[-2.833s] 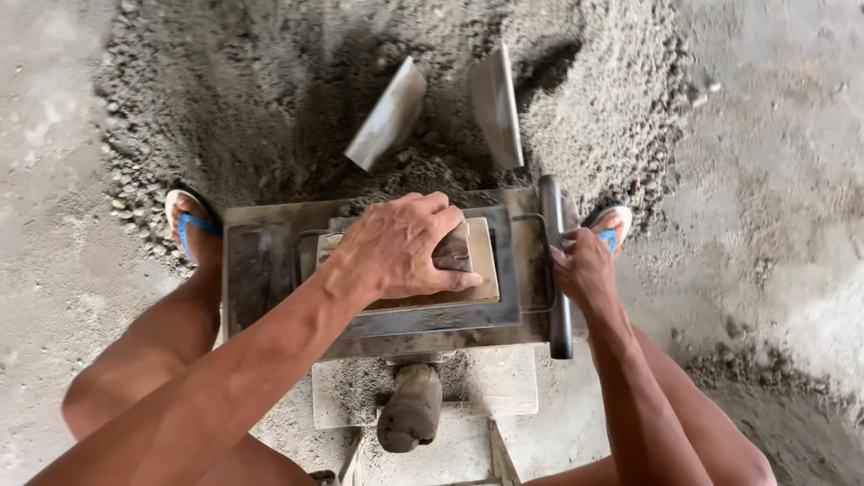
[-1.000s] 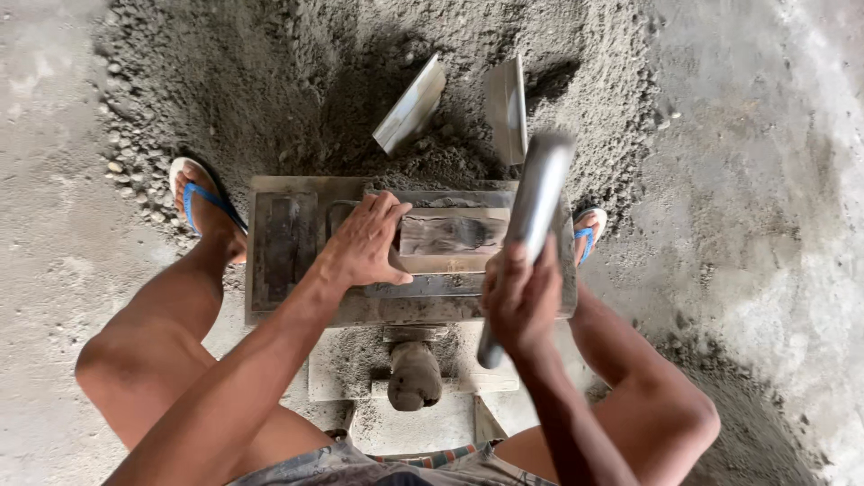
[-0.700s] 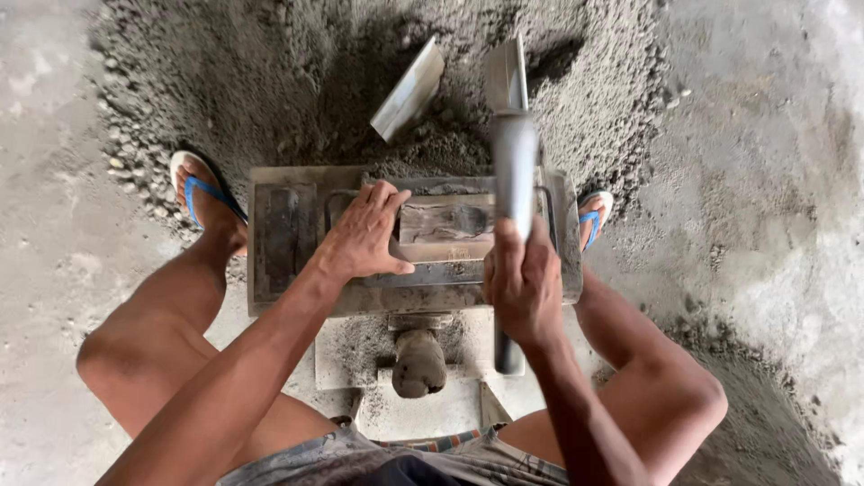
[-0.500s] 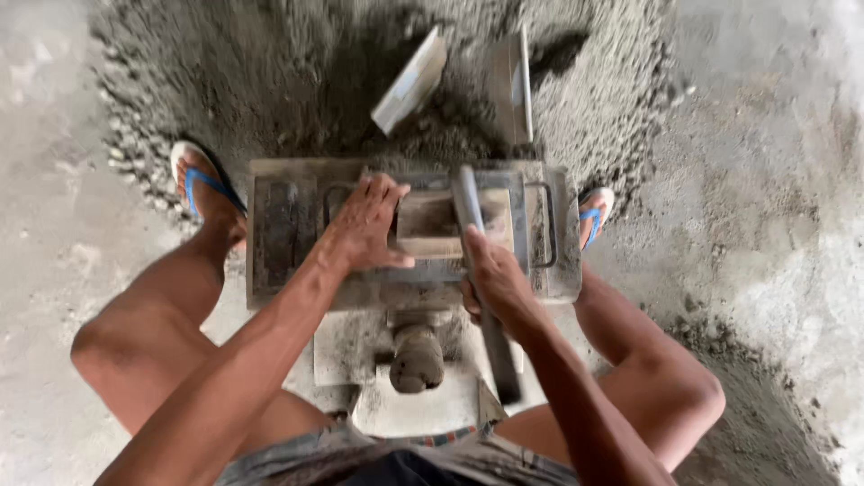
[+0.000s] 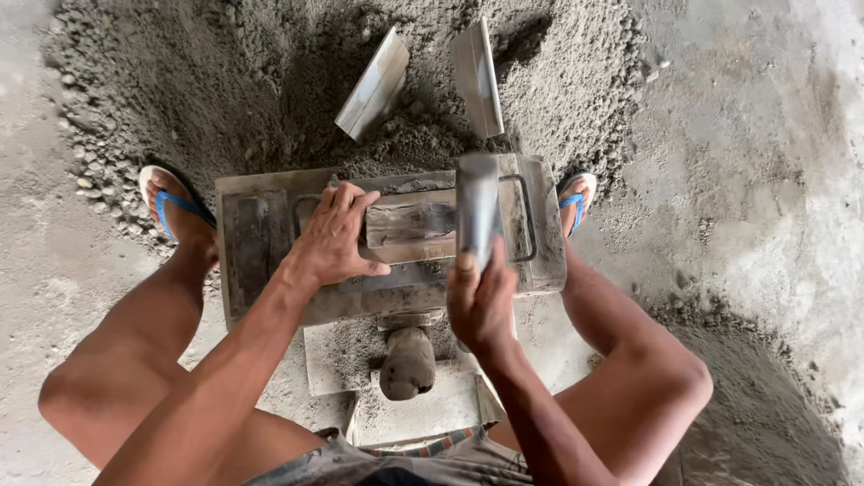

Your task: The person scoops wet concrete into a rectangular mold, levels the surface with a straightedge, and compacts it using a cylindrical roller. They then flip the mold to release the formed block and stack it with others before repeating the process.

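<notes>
The right hand point(image 5: 481, 301) has its fingers wrapped tight round a grey metal bar point(image 5: 478, 209), which it holds raised and pointing away from the person, its far end above the right part of the steel mould box point(image 5: 261, 243). The left hand point(image 5: 331, 238) lies with fingers close together and curled over the left edge of a wooden block point(image 5: 409, 227) that sits in the mould box opening, thumb pressed on the near rim. The mould box rests on a low stand with a rounded, mud-caked knob point(image 5: 407, 364) just nearer the person. Beyond the mould box, two metal trowel blades point(image 5: 423, 76) stick up from a heap of damp grey sand mix point(image 5: 225, 81). Feet in blue-strapped sandals point(image 5: 169, 205) flank the mould box.
</notes>
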